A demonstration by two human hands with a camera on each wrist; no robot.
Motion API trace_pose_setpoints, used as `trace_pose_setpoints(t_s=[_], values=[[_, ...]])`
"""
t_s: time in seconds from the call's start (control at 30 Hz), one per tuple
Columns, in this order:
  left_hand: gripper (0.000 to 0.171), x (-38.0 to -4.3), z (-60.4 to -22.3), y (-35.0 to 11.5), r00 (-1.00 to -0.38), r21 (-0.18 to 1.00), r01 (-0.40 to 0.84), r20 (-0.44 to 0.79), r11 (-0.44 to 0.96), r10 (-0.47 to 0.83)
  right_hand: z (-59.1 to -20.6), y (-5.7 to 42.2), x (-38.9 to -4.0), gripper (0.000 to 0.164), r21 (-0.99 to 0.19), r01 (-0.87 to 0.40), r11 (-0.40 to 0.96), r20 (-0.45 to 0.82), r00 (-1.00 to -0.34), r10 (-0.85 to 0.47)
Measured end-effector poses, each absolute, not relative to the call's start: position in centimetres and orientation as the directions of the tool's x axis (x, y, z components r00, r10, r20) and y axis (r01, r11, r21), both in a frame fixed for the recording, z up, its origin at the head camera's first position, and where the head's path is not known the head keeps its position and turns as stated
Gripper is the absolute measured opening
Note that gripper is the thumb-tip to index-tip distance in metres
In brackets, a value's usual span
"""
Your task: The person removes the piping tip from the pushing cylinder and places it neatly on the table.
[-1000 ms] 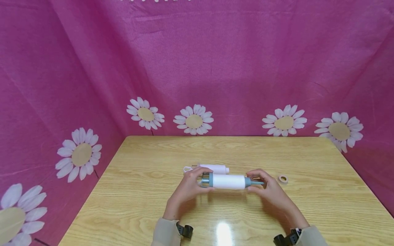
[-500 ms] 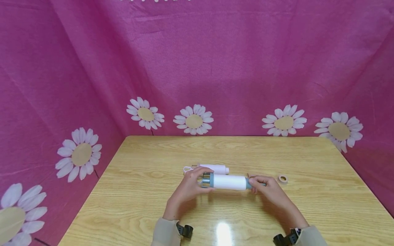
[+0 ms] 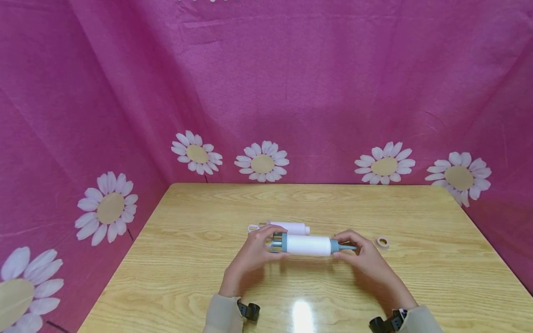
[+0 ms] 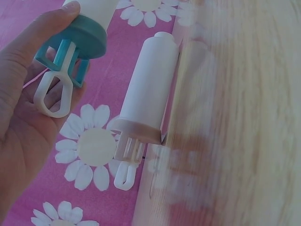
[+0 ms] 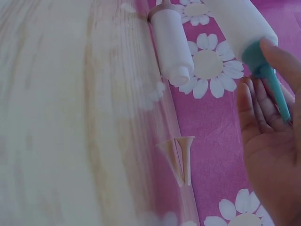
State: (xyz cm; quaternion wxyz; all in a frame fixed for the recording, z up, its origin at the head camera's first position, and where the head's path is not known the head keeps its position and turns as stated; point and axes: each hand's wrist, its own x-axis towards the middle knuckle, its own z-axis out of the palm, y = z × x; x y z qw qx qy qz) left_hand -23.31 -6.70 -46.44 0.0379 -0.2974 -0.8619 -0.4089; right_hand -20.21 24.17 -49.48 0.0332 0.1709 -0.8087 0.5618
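Both hands hold a white icing syringe [image 3: 309, 245] with teal ends level above the table. The left hand [image 3: 253, 252] grips its teal collar, thumb below and fingers over the top in the head view. A white loop handle [image 4: 55, 96] sticks out between the teal finger grips at that end. At the other end the right hand [image 3: 368, 255] pinches the base of the long teal nozzle [image 5: 276, 94] between thumb and fingers. Behind it lies a second white syringe [image 4: 148, 84] with a beige-pink collar and a loop handle.
A small beige flared nozzle [image 3: 382, 242] stands on the wooden table [image 3: 208, 208] right of the right hand. Magenta cloth [image 3: 291, 92] with white daisies hangs behind and beside the table. Each wrist wears a black camera [image 3: 250, 311].
The right hand's fingers bunched over the teal nozzle half a second ago. Now they are spread round its base again, and the nozzle shows. The left hand keeps its hold, barely shifted.
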Motion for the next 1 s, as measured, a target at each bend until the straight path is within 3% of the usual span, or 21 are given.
trace_pose_setpoints(t_s=[0.43,0.63,0.8,1.0], values=[[0.051,-23.24,-46.60,-6.81,-0.811,0.700,0.552,0.325,0.453,0.487,-49.45,23.99,-20.03,0.047,-0.909,-0.323,0.265,0.256,-0.932,-0.258],[0.051,-23.11,-46.47,-6.71,-0.819,0.697,0.543,0.316,0.469,0.478,-48.91,24.07,-20.03,0.033,-0.926,-0.196,0.322,0.137,-0.971,-0.195],[0.051,-23.08,-46.43,-6.61,-0.814,0.694,0.548,0.312,0.468,0.490,-48.66,24.06,-20.27,0.040,-0.921,-0.081,0.380,0.016,-0.985,-0.170],[0.050,-23.17,-46.46,-6.56,-0.807,0.669,0.564,0.323,0.484,0.494,-48.84,24.06,-20.18,0.029,-0.920,-0.106,0.377,0.032,-0.980,-0.198]])
